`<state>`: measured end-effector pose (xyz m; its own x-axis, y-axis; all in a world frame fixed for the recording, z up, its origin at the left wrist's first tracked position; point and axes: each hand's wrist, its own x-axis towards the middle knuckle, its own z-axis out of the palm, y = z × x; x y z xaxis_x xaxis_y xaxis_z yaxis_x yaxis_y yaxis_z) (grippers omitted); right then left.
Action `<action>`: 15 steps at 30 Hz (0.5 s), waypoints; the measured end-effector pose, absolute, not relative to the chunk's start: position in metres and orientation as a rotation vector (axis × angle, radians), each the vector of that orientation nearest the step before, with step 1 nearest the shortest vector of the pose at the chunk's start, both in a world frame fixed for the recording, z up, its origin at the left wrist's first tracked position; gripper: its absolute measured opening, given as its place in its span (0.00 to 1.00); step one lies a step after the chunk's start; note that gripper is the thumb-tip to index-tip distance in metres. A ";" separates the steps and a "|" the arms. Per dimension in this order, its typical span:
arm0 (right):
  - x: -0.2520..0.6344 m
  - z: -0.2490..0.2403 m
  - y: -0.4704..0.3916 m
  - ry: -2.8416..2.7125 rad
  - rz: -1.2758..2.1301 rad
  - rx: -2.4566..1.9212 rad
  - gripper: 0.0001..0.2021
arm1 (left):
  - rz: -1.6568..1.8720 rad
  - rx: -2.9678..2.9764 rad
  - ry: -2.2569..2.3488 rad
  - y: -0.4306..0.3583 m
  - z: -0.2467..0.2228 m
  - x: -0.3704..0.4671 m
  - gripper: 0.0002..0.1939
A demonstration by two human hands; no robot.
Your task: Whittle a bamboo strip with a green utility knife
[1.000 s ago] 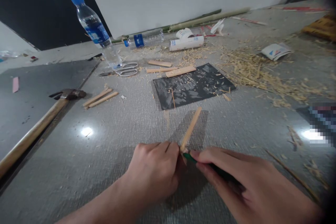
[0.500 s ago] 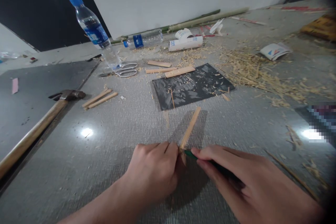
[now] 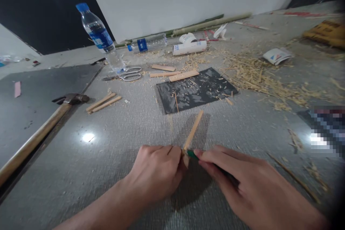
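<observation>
Bottom centre: your left hand (image 3: 157,172) pinches the near end of a bamboo strip (image 3: 193,130), strip angled up-right w/ far end raised off the table (image 3: 113,151). Right hand (image 3: 242,183) grips a green-handled tool (image 3: 193,153), tip at the strip's base. Mid-frame: black mat (image 3: 196,90). Left edge: hammer (image 3: 40,133). Upper left: scissors (image 3: 126,74), water bottle (image 3: 100,37).

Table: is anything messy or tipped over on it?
Yes. Pale wood shavings lie scattered over the far right of the table and on the black mat. One water bottle lies on its side, while another water bottle stands upright.
</observation>
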<state>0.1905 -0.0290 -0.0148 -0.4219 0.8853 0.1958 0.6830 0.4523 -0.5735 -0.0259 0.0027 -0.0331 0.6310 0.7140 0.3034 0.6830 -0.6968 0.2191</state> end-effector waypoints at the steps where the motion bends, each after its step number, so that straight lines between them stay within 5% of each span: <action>1: 0.191 -0.016 -0.029 -2.254 0.540 -1.309 0.11 | 0.569 2.750 1.181 0.003 -0.033 -0.026 0.17; 10: 0.191 -0.021 -0.032 -2.425 0.085 -1.306 0.20 | 0.617 2.697 1.146 0.005 -0.032 -0.026 0.19; 15: 0.195 -0.025 -0.037 -2.396 0.202 -1.356 0.19 | 0.668 2.616 1.131 0.003 -0.028 -0.026 0.18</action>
<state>0.1953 -0.0368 -0.0249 -0.4628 0.8493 0.2540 0.7949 0.5245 -0.3052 -0.0262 0.0026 -0.0281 0.6018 0.7311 0.3213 0.6343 -0.6820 0.3640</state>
